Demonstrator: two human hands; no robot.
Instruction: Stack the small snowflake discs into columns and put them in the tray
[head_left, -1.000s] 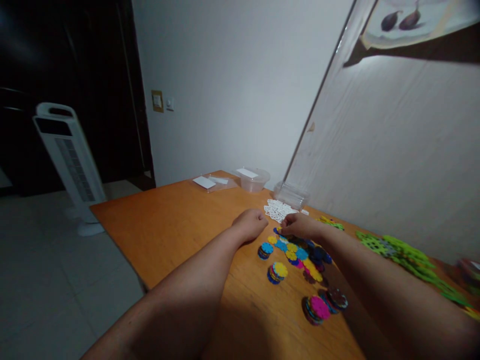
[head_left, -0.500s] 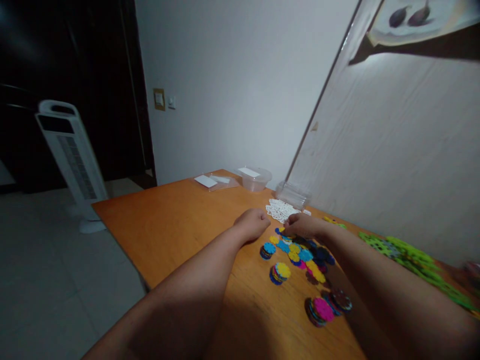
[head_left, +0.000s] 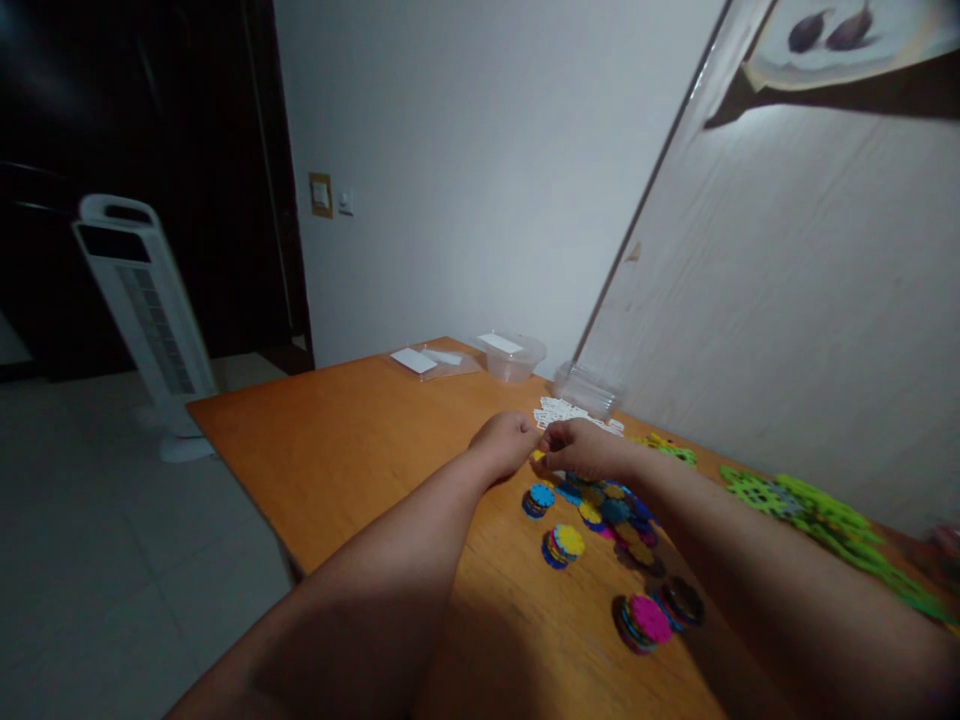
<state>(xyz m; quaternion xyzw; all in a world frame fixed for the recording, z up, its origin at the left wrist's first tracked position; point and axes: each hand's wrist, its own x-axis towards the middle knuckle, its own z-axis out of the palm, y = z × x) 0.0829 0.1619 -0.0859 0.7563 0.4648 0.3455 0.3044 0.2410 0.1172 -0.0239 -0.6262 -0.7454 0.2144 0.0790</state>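
Note:
My left hand (head_left: 505, 445) is closed above the table, its fingers curled away from view, so what it holds is hidden. Close beside it on the right, my right hand (head_left: 577, 448) pinches a yellow flower-shaped disc (head_left: 538, 456) at its fingertips. Below that hand lies a loose pile of flower-shaped plastic discs (head_left: 615, 511) in blue, yellow and pink, partly in shadow. Nearer to me stand stacks of such discs: one topped with blue (head_left: 538, 500), one with yellow (head_left: 564, 545), one with pink (head_left: 643, 622) and a dark-topped one (head_left: 681, 602).
White plastic pieces (head_left: 559, 411) lie behind my hands, before a clear plastic box (head_left: 587, 388). A round clear tub (head_left: 511, 358) and flat plastic bags (head_left: 431, 361) sit at the wooden table's (head_left: 360, 440) far edge. Green lattice pieces (head_left: 810, 515) line the right side.
My right hand has moved left from the disc pile to beside my left hand, with a yellow disc at its fingertips. My left hand stays nearly in place.

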